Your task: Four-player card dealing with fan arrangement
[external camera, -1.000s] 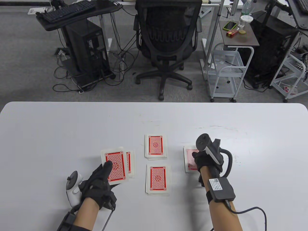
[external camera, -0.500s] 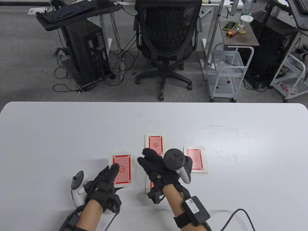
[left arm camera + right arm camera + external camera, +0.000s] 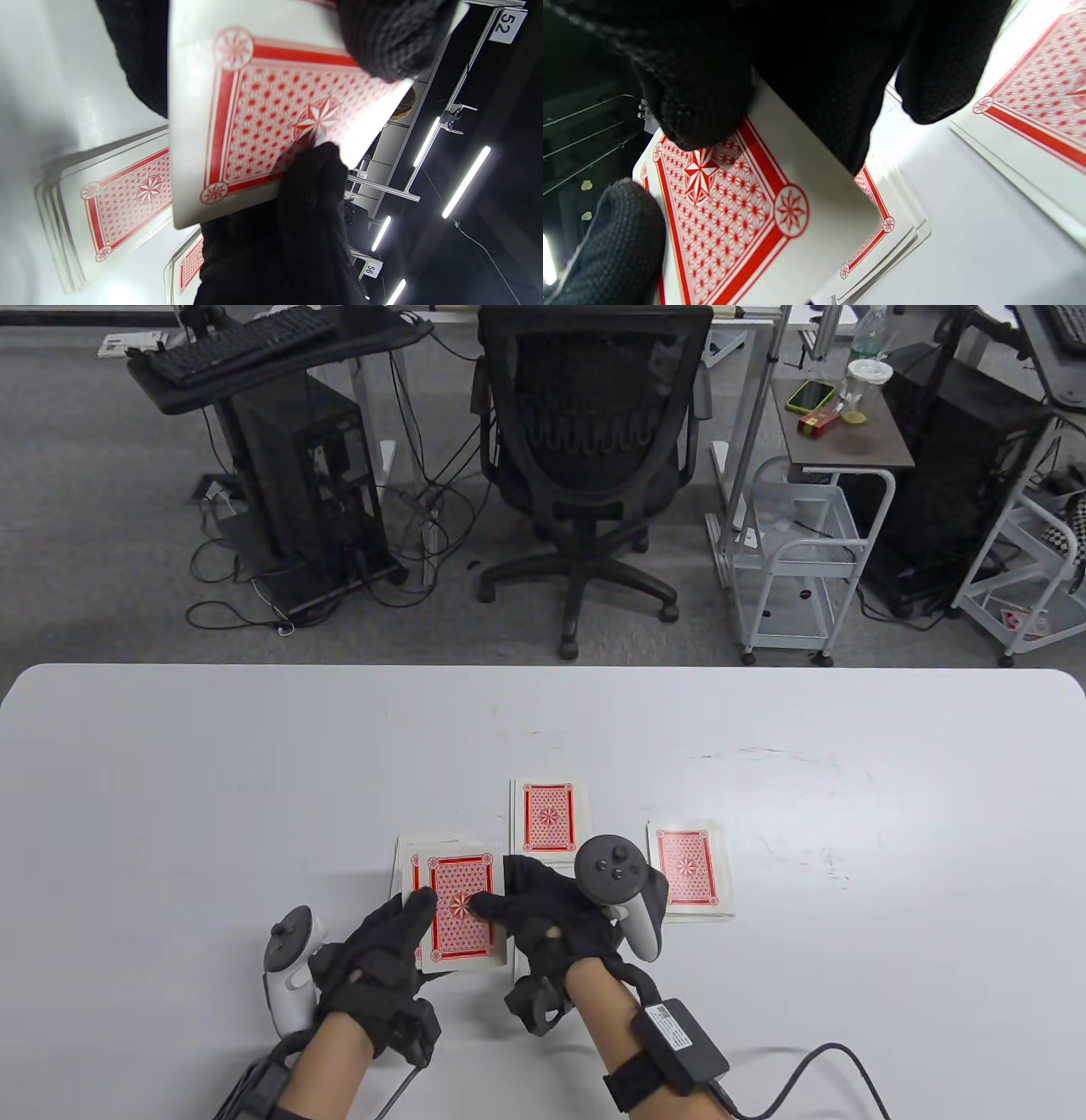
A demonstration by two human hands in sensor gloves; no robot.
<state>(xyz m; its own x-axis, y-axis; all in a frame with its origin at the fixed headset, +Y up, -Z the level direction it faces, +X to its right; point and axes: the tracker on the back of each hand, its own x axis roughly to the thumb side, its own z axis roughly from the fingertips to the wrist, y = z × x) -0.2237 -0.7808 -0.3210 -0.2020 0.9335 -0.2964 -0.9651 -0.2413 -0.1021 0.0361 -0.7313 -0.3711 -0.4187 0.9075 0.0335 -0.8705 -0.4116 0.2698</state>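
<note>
1. A white table [image 3: 254, 780] with rounded corners is seen from above, faint scuff marks showing on its right half.
2. A far pile of face-down, red-backed cards [image 3: 549, 817] is laid near the table's middle.
3. A right pile of the same cards [image 3: 689, 879] is set apart from it, squared and face down.
4. A near pile [image 3: 882, 220] is largely hidden in the table view; only its fanned corner edges are shown in the right wrist view.

Black knit-textured gloves on both hands [image 3: 373, 963]; grey-white trackers; black cabled box strapped on right wrist
</note>
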